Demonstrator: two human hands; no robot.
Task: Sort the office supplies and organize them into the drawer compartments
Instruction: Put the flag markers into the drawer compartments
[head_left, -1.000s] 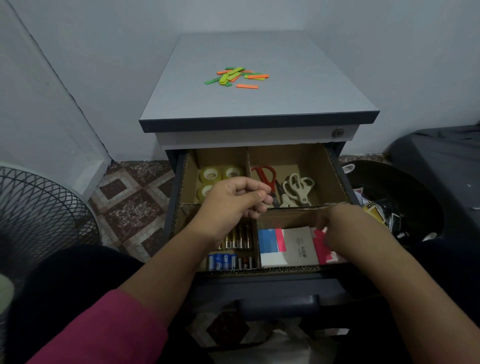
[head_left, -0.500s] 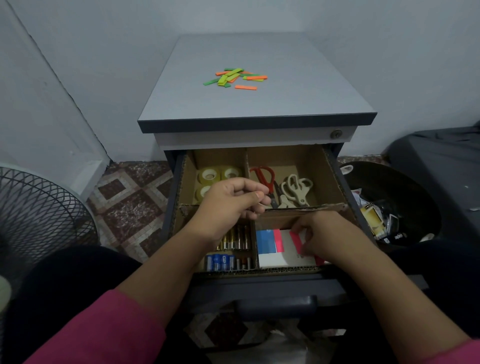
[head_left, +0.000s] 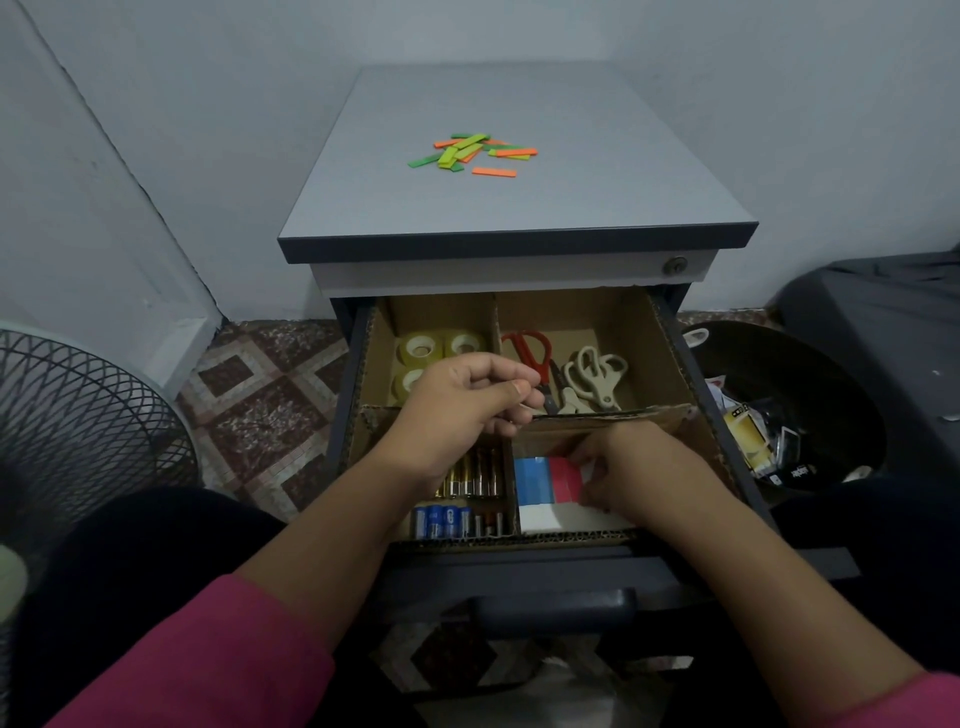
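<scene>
The step in hand looks like settling the sticky-note pads (head_left: 545, 480) into the near right compartment of the drawer (head_left: 670, 338). The right hand (head_left: 636, 475) rests on them with fingers curled at the red pad's edge. The left hand (head_left: 470, 402) hovers over the cardboard divider (head_left: 623, 415), loosely curled; whether it holds anything I cannot tell. Next, probably, the colored strips (head_left: 470, 150) on the far worktop (head_left: 519, 208) need fetching.
</scene>
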